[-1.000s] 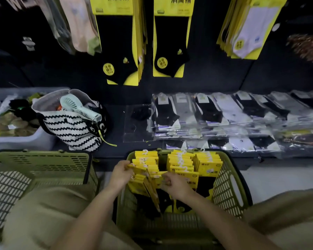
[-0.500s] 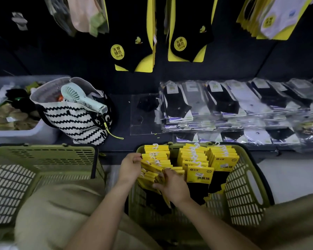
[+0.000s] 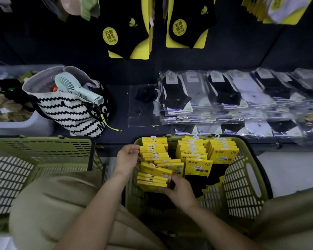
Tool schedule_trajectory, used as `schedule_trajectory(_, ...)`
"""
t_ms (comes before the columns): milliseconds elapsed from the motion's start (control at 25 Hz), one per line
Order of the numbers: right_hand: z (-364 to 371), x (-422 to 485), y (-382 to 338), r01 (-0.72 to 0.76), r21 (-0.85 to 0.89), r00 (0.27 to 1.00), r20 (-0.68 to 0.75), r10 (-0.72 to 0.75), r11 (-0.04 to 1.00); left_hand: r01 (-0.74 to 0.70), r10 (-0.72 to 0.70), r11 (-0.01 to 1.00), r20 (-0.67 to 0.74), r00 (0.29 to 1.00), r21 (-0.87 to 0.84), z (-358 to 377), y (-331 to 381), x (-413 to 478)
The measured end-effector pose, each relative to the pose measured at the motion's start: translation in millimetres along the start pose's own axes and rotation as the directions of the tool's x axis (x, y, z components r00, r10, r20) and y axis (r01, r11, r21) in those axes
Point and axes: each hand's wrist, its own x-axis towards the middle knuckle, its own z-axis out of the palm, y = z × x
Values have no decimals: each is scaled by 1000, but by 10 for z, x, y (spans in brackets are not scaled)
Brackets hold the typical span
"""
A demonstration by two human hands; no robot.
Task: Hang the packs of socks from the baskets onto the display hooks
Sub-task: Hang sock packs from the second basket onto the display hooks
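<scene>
Head view: green basket [image 3: 242,177] holds yellow sock packs [image 3: 197,166]; left hand [image 3: 126,157] and right hand [image 3: 179,190] grip some.

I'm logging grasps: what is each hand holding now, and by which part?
The right hand grips a bundle of yellow sock packs by its near right corner. The left hand curls fingers on the left edge of the pack row behind it.
</scene>
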Motion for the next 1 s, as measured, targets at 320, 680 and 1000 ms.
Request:
schedule_trajectory(320,-385,22,362,-129,92,985,129,116,987,-102,-170,839,435,884,534,394,-329,57)
schedule_trajectory(680,-418,422,407,-181,-33,978,101,184,983,-168,-169,810,498,850,562,550,-564,57)
schedule_trajectory(1000,-351,342,512,-178,94,970,186,158,980,-214,-193,839,641,743,501,549,-655,-13)
